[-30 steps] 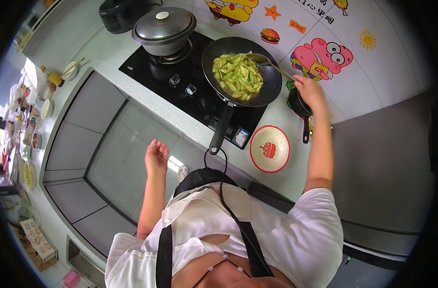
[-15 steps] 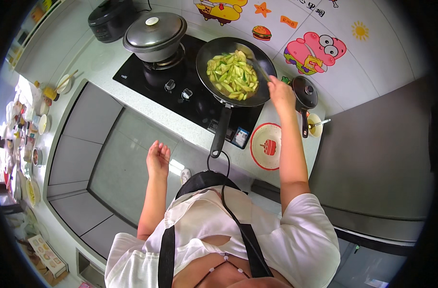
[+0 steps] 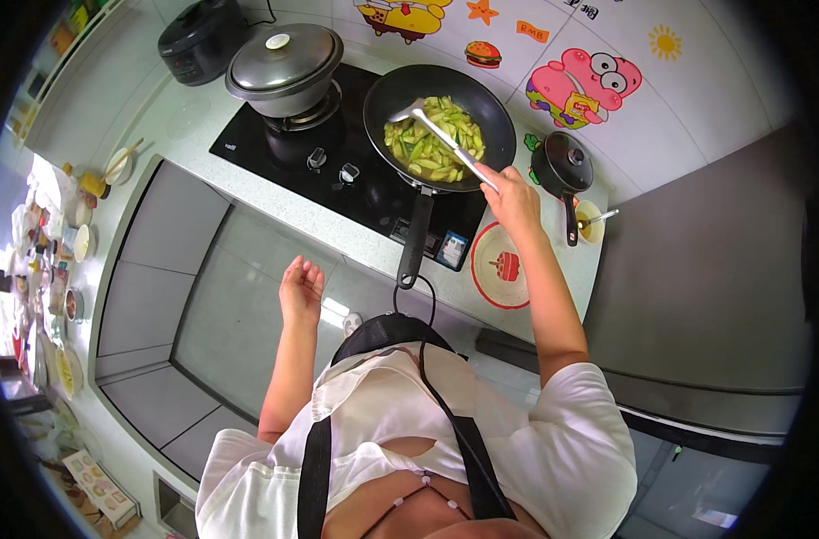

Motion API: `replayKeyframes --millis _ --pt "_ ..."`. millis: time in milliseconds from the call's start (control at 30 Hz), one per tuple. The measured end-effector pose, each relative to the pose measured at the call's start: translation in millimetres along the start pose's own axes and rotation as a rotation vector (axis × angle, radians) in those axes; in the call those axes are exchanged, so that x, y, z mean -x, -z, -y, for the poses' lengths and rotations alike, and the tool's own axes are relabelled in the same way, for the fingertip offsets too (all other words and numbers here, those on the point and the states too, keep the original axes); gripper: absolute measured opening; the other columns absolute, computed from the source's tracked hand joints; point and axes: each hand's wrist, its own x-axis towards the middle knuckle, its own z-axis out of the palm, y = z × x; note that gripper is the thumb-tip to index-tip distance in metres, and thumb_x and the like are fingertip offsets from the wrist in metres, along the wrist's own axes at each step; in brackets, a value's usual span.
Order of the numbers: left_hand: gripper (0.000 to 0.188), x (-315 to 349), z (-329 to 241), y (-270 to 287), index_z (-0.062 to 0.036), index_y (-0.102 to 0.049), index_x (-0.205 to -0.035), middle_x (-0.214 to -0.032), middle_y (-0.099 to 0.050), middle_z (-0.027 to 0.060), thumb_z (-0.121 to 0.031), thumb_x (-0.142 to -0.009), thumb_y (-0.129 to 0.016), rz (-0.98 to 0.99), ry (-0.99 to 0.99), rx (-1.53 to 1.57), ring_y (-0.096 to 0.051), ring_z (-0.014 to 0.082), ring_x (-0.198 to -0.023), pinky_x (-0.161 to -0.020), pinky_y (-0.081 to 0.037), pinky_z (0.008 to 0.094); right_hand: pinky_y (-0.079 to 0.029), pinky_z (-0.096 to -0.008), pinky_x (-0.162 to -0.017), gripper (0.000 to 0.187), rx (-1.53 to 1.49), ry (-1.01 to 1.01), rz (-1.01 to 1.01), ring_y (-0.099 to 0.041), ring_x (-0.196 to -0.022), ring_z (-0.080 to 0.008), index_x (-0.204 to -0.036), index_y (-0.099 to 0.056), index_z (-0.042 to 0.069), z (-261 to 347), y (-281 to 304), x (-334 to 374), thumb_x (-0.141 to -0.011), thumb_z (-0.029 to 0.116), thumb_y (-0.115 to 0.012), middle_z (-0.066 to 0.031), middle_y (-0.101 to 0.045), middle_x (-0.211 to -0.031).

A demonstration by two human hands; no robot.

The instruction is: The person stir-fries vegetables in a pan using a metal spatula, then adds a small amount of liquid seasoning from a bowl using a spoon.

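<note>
In my right hand [image 3: 514,199] is the handle of a long metal spatula [image 3: 446,141], my fingers wrapped round it. The spatula slants over a black wok [image 3: 492,112], with its head near the wok's far left inner side. Sliced green vegetables [image 3: 427,153] lie in the wok, with some liquid among them. The wok's long black handle [image 3: 416,238] points toward me, untouched. My left hand [image 3: 301,287] hangs in the air left of that handle, open and holding nothing, its fingers loosely bent.
A lidded grey pot [image 3: 283,67] stands on the black cooktop [image 3: 288,166], left of the wok. A red-rimmed bowl [image 3: 477,269] sits under my right forearm. Beyond it are a small lidded black pan [image 3: 562,162] and a small bowl with a spoon [image 3: 591,232]. A rice cooker [image 3: 198,45] stands far left.
The spatula's head has swung from the wok's far right side to its left, above the vegetables. My right hand has moved slightly toward me. My left hand stays nearly in place.
</note>
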Motion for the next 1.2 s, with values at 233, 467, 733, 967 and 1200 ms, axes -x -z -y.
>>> replayKeyframes --millis 233,467,733,967,1200 --pt "0.019 2.7 1.3 3.9 -0.0059 -0.053 -0.103 -0.083 -0.057 0.0024 -0.015 -0.087 -0.046 -0.009 -0.037 -0.049 -0.058 0.0149 -0.074 -0.068 -0.050 0.0276 -0.045 -0.0359 -0.050 0.034 0.172 0.052 0.027 -0.055 -0.056 -0.0239 -0.107 -0.059 0.026 -19.5 5.3 26.9 -0.075 0.014 -0.060 -0.0055 -0.048 -0.073" --pt "0.021 3.1 7.3 3.6 -0.0047 -0.051 -0.105 -0.084 -0.056 0.0034 -0.012 -0.087 -0.045 -0.003 -0.036 -0.051 -0.058 0.0154 -0.074 -0.069 -0.051 0.0284 -0.045 -0.0377 -0.055 0.035 -0.039 -0.084 -0.005 -0.055 -0.062 -0.0265 -0.110 -0.058 0.028 -24.6 2.3 19.8 -0.077 0.018 -0.059 -0.0069 -0.049 -0.074" --pt "0.018 4.6 10.3 -4.4 -0.0070 -0.052 -0.103 -0.084 -0.056 0.0033 -0.011 -0.087 -0.046 -0.003 -0.012 -0.065 -0.058 0.0149 -0.073 -0.066 -0.050 0.0282 -0.045 -0.0391 -0.059 0.034 -0.074 -0.186 -0.004 -0.055 -0.066 -0.0288 -0.109 -0.058 0.027 -21.6 -26.3 3.9 -0.077 0.020 -0.060 -0.0096 -0.050 -0.073" --pt "0.021 5.3 10.6 1.6 -0.0062 -0.052 -0.104 -0.087 -0.055 0.0028 -0.013 -0.085 -0.049 0.008 -0.028 -0.079 -0.056 0.0152 -0.077 -0.071 -0.050 0.0286 -0.045 -0.0391 -0.060 0.033 -0.087 -0.164 -0.002 -0.056 -0.067 -0.0279 -0.109 -0.059 0.026 -29.6 -15.8 12.8 -0.077 0.018 -0.059 -0.0089 -0.051 -0.074" --pt "0.018 7.5 9.3 -2.1 -0.0065 -0.052 -0.102 -0.085 -0.056 0.0025 -0.014 -0.086 -0.048 0.021 -0.025 -0.086 -0.057 0.0152 -0.076 -0.072 -0.049 0.0288 -0.045 -0.0395 -0.064 0.035 -0.053 -0.277 -0.028 -0.057 -0.073 -0.0310 -0.113 -0.056 0.026 -40.1 -36.6 6.7 -0.079 0.022 -0.058 -0.0125 -0.053 -0.078"
